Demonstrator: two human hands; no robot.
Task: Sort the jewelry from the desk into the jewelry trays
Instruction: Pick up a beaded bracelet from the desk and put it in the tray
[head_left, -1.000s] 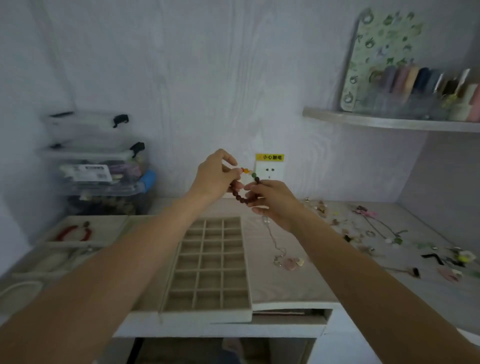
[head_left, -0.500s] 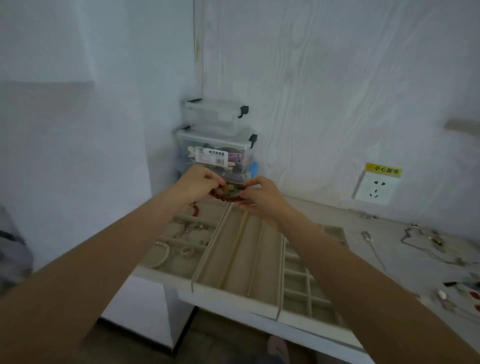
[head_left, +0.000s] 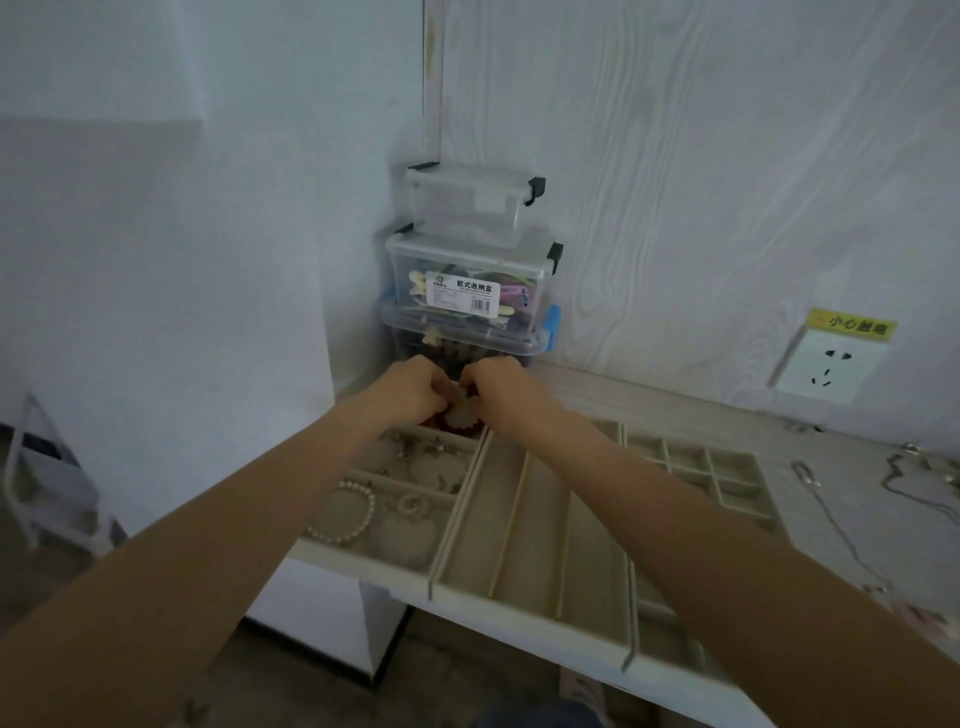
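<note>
Bracelet (head_left: 451, 420) of dark red beads sits at frame centre over the back of the left tray (head_left: 387, 506) (pearl strand (head_left: 349, 514) in its lower part), pinched from the left by the left hand (head_left: 413, 389) and from the right by the right hand (head_left: 501, 389). Rightward lie the slotted tray (head_left: 535, 530), the grid tray (head_left: 701, 467), then chains (head_left: 831, 514) on the desk (head_left: 675, 405).

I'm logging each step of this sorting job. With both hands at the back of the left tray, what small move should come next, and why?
Probably lower the dark red beaded bracelet and let go. The left hand and right hand both pinch it just above the back compartment of the beige left-hand jewelry tray, which already holds a white pearl bracelet.
</note>
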